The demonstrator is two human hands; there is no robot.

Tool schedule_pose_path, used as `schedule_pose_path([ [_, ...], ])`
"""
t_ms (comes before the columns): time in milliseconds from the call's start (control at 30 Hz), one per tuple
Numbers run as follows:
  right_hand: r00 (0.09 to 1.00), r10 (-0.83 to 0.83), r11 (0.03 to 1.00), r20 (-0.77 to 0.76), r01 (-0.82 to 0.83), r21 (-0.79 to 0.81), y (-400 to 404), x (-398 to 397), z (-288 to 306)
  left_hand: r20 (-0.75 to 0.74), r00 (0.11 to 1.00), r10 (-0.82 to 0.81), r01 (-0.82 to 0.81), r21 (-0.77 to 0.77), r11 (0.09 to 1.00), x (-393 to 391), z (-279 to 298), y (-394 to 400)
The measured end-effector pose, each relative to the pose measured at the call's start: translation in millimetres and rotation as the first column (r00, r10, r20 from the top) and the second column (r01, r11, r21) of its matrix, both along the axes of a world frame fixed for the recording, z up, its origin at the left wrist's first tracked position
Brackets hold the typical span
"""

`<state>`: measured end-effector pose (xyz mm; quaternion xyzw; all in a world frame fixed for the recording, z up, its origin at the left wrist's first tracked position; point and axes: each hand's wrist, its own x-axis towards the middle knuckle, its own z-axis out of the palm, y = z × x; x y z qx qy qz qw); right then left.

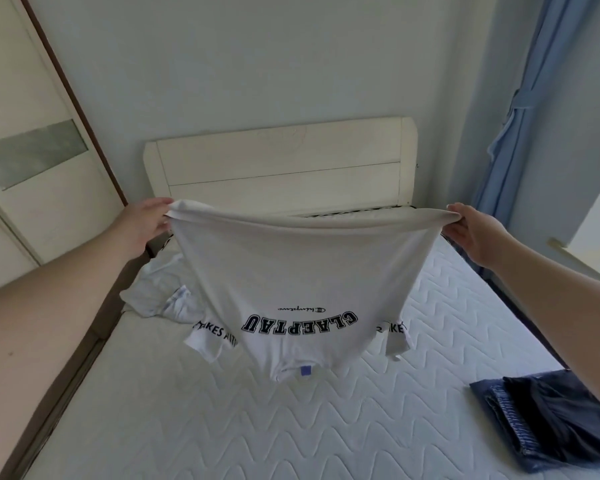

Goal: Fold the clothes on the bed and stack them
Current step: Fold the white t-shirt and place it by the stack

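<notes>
Left hand [146, 221] and right hand [471, 233] are each pinched on a hem corner of the white T-shirt [302, 282], held spread in mid-frame above the mattress [222, 427], collar hanging down toward the lower edge, print upside down, long axis running top to bottom. Step judged: shirt being opened out for folding; next it likely needs laying flat. Another white garment [160, 296] lies behind at centre left, folded denim [548, 420] at lower right.
</notes>
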<state>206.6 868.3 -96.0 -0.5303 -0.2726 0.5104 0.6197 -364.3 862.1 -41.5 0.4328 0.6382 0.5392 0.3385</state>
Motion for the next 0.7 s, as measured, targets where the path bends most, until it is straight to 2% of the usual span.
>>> schedule_pose_path([
  [200,0.994,-0.043,0.993,0.101,0.054,-0.106,-62,0,-31,0.119,0.987,0.113,-0.109,-0.039,0.993,1,-56,-51],
  [333,0.992,-0.070,0.972,0.108,0.092,-0.215,-124,4,-105,0.194,0.970,0.144,-0.109,-0.181,0.977,3,-137,-108],
  [533,0.968,0.013,0.913,0.252,0.092,-0.398,-241,21,-245,0.132,0.974,0.186,-0.130,-0.353,0.927,11,-277,-229],
  [700,0.951,0.113,0.839,0.286,0.063,-0.540,-323,30,-336,0.050,0.966,0.255,-0.201,-0.474,0.857,12,-374,-322],
])
